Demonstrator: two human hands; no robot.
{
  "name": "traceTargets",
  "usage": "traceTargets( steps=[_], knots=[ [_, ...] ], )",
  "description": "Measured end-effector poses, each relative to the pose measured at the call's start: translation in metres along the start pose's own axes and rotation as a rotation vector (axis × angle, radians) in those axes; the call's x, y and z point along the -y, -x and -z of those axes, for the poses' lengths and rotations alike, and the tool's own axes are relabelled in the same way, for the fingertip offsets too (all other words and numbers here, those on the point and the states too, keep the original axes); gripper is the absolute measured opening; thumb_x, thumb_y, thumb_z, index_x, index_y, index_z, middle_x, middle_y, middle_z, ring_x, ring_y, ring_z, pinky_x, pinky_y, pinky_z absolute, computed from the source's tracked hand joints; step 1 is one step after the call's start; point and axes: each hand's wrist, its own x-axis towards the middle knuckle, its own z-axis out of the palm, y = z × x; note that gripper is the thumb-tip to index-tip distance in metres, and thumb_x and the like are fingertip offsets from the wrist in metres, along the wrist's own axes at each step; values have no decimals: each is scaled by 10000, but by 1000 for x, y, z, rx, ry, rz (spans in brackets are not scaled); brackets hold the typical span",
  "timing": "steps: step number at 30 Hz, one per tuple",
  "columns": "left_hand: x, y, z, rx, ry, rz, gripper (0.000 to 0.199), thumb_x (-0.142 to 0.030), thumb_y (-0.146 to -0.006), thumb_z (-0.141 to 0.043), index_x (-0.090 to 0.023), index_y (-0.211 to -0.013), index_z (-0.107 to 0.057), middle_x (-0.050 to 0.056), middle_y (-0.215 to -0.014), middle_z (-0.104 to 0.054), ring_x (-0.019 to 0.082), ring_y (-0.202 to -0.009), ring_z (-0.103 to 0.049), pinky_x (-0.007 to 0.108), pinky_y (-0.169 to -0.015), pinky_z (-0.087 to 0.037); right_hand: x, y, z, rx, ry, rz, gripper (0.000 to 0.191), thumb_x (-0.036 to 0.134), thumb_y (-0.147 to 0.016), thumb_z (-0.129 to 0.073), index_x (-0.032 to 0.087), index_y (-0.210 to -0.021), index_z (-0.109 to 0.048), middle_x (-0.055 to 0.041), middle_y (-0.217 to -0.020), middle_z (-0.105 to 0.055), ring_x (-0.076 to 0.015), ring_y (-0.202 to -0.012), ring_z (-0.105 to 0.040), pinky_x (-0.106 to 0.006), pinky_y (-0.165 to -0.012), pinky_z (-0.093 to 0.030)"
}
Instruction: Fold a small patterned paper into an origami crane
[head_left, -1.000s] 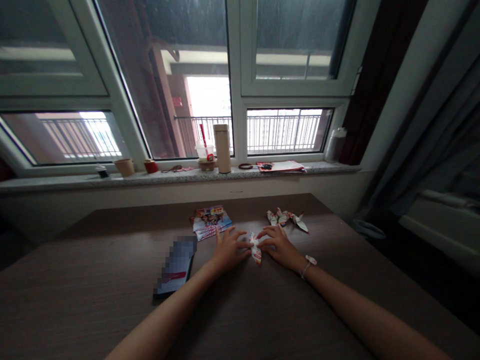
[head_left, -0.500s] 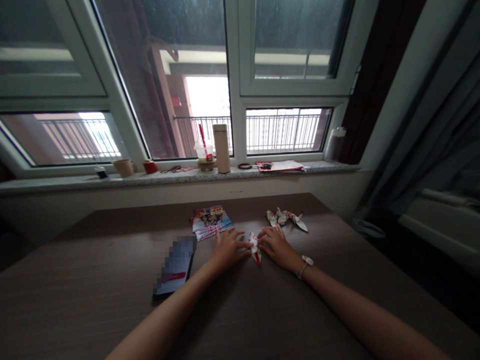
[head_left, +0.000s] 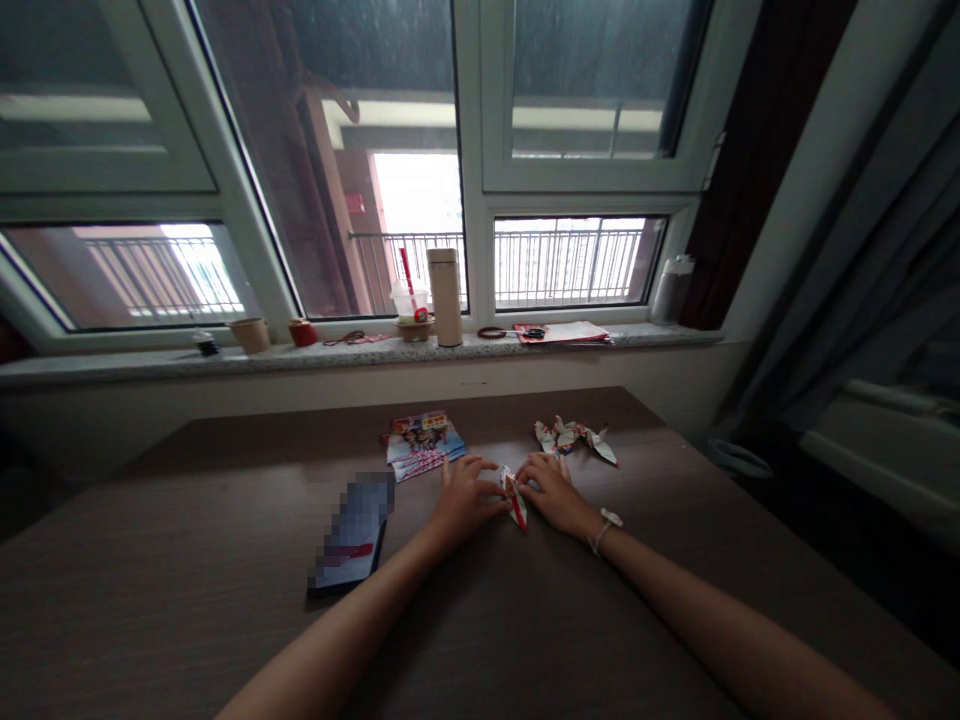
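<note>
A small folded paper piece, white with red marks (head_left: 516, 503), lies between my hands on the brown table (head_left: 480, 630). My left hand (head_left: 466, 497) is at its left side, with curled fingertips gripping its edge. From the right, my right hand (head_left: 551, 490) pinches the upper part of the same piece, and a bracelet circles that wrist. Behind my right hand lie several folded paper figures (head_left: 574, 438) in the same white and red paper. The fingertips partly cover the piece's sides.
A stack of colourful printed sheets (head_left: 424, 445) lies beyond my left hand. The phone (head_left: 352, 540) rests left of my left forearm. Along the windowsill (head_left: 330, 358) stand a tan flask (head_left: 445, 300), a drink cup (head_left: 409, 300), paper cups and a grey bottle (head_left: 671, 290).
The paper piece has turned slightly, its lower tip now further right, and more of its red marking shows in the middle. My left hand has shifted a little to the right.
</note>
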Motion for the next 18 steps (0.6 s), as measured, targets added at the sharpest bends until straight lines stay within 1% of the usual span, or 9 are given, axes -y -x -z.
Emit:
traceTargets(
  steps=[3, 6, 10, 13, 15, 18],
  knots=[
    [-1, -1, -2, -30, 9, -13, 95, -370, -774, -705, -344, -850, -756, 0, -1245, -624, 267, -1253, -430, 632, -1129, -51, -1, 1, 1, -10, -19, 0, 125, 292, -885, -534, 246, -890, -650, -22, -1088, -635, -248, -1260, -393, -563, -1109, -89],
    [-2, -1, -3, -57, 16, -2, 102, -339, -813, -662, -334, -843, -759, 12, -1236, -630, 262, -1240, -443, 644, -1123, -35, -1, 3, 3, -38, -38, 27, 118, 294, -864, -568, 266, -887, -679, -13, -1087, -669, -256, -1277, -389, -569, -1111, -74],
    [-3, -1, -2, -87, 23, 26, 151, -358, -840, -626, -300, -837, -765, 37, -1248, -626, 264, -1236, -447, 619, -1126, -94, -1, 6, 5, -75, 19, 107, 109, 285, -830, -618, 301, -827, -725, 5, -1014, -718, -266, -1259, -414, -576, -1117, -13],
    [-4, -2, -2, -87, 34, 44, 155, -360, -841, -625, -293, -838, -764, 42, -1250, -624, 268, -1234, -446, 612, -1120, -123, 1, 7, 4, -111, 76, 122, 117, 277, -835, -620, 298, -800, -730, 6, -975, -725, -268, -1242, -431, -586, -1114, 21],
    [-4, -3, -2, -85, 44, 65, 162, -358, -847, -615, -287, -839, -761, 40, -1258, -618, 265, -1234, -443, 606, -1116, -138, 3, 6, 3, -128, 110, 117, 114, 275, -846, -610, 282, -823, -721, 1, -987, -715, -265, -1242, -428, -586, -1114, 5],
    [-5, -5, -4, -70, 41, 110, 169, -340, -860, -591, -277, -841, -747, 30, -1285, -598, 261, -1251, -423, 614, -1112, -135, 4, 4, 0, -117, 153, 94, 113, 265, -865, -587, 250, -868, -699, -20, -1031, -689, -266, -1245, -416, -592, -1107, -32]
  ],
)
